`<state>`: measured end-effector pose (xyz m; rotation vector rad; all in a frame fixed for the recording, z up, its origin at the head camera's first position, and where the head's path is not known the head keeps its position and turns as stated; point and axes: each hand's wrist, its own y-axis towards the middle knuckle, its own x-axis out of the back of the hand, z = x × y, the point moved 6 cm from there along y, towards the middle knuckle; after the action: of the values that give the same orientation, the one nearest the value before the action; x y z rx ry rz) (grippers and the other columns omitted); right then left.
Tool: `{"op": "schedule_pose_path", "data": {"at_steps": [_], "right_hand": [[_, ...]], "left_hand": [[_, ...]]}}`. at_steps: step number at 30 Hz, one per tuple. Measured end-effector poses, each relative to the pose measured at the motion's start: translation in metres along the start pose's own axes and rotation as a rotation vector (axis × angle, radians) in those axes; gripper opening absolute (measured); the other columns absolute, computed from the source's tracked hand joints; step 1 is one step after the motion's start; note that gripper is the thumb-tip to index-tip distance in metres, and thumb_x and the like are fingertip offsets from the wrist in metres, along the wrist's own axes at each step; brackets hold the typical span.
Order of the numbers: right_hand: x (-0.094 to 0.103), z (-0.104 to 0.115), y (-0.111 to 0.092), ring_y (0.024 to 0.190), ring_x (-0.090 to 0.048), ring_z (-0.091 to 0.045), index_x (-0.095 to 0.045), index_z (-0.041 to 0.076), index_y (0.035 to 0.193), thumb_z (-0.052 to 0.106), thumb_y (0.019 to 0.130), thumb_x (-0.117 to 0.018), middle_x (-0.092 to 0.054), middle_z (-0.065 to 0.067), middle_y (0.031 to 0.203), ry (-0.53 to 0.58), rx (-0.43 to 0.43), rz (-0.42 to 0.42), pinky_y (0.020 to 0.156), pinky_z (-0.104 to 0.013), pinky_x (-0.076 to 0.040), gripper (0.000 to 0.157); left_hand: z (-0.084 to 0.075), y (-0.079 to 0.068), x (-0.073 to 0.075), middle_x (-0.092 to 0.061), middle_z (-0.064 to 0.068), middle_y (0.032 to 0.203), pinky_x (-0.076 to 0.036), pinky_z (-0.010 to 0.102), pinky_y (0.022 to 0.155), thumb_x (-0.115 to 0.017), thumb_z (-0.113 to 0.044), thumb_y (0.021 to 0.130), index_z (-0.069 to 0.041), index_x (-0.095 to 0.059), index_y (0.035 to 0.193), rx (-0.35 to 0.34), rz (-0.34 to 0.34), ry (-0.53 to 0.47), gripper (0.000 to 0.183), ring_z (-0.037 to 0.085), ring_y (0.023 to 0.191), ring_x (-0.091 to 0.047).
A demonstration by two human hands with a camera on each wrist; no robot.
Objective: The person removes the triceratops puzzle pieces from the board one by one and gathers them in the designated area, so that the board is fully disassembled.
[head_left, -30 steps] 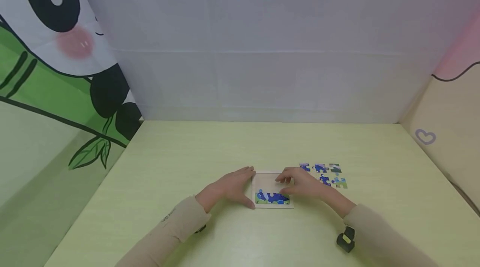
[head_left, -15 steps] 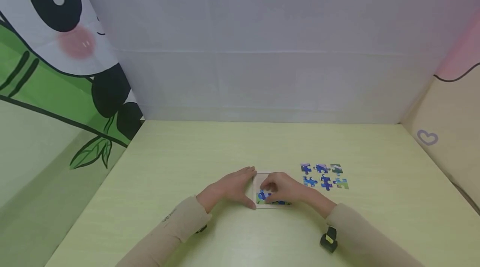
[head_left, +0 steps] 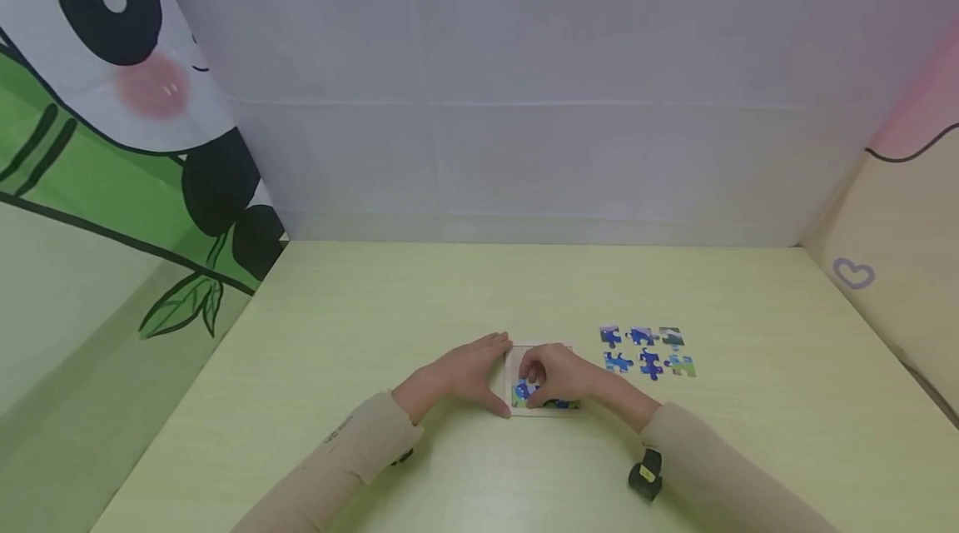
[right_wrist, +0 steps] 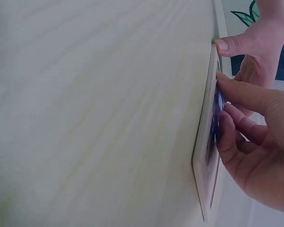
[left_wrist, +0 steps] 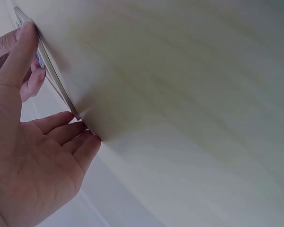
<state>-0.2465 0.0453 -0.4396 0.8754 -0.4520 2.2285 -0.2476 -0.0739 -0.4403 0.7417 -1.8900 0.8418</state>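
Observation:
In the head view, a shallow white puzzle tray (head_left: pixel 545 412) lies flat on the table, a blue dinosaur picture along its near side. My left hand (head_left: pixel 468 375) spreads along the tray's left edge, thumb at the near corner and fingertips at the far one. Over the left part of the tray, my right hand (head_left: pixel 562 372) has thumb and fingers brought together. A blue puzzle piece (right_wrist: pixel 220 101) shows between those fingertips in the right wrist view, right at the tray's surface. The right hand covers much of the picture in the head view.
Several loose jigsaw pieces (head_left: pixel 650 362) lie in two rows to the right of the tray. The pale wooden table (head_left: pixel 375 291) runs back to a white cloth backdrop (head_left: pixel 524 141). Printed panels stand at both sides.
My right hand has moved left across the tray and come down over its left part, uncovering the loose pieces on the right. My left hand stays at the tray's left edge.

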Motion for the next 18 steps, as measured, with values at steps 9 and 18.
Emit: {"op": "schedule_pose_path", "data": {"at_steps": [9, 18], "right_hand": [[0.0002, 0.0042, -0.0021, 0.065, -0.048, -0.010, -0.059, 0.004, 0.086, 0.004, 0.067, -0.078, -0.054, 0.001, 0.072, 0.008, -0.006, -0.023, 0.056, -0.017, -0.042, 0.026], [0.0011, 0.0065, -0.0032, 0.067, -0.051, -0.011, -0.056, 0.004, 0.087, -0.002, 0.072, -0.072, -0.055, 0.001, 0.075, 0.050, 0.018, -0.029, 0.058, -0.018, -0.046, 0.023]], "left_hand": [[0.0008, 0.0006, -0.0004, -0.022, 0.014, 0.148, -0.025, 0.040, 0.110, -0.075, -0.050, 0.066, -0.003, -0.028, 0.141, -0.003, -0.002, -0.008, 0.101, 0.026, 0.137, -0.018], [-0.0002, -0.0008, 0.0004, -0.021, 0.013, 0.149, -0.025, 0.040, 0.110, -0.076, -0.049, 0.066, -0.003, -0.028, 0.141, 0.000, 0.000, -0.023, 0.100, 0.025, 0.137, -0.018]]}}
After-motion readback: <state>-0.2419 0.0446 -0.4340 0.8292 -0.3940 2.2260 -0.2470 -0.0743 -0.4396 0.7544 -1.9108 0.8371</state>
